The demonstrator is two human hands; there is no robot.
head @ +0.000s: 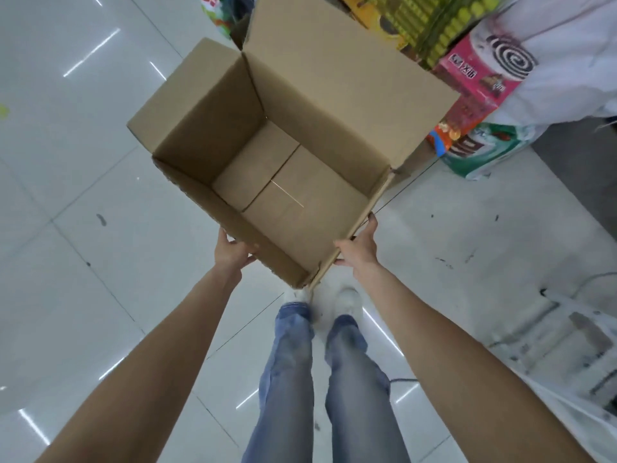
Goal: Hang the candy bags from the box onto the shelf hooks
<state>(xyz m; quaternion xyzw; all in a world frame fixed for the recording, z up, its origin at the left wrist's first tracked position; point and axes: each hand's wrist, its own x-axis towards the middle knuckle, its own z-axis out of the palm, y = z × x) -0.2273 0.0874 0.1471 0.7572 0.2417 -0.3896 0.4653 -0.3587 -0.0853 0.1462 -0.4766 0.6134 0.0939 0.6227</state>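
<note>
A brown cardboard box (334, 105) fills the middle of the head view, its flaps open and its inside bare of candy bags. My left hand (232, 253) grips the box's near left wall, fingers curled under the edge. Along the near right edge, my right hand (359, 250) holds the box with the thumb on the rim. The box is tilted and carried above the floor, in front of my legs. No shelf hooks show.
Glossy white floor tiles (100, 228) spread left and below. Stacked goods stand at the upper right: a pink box with a spiral picture (484, 75), yellow-green packs (434, 21), a green bag (484, 152). A white metal frame (561, 335) lies at the right.
</note>
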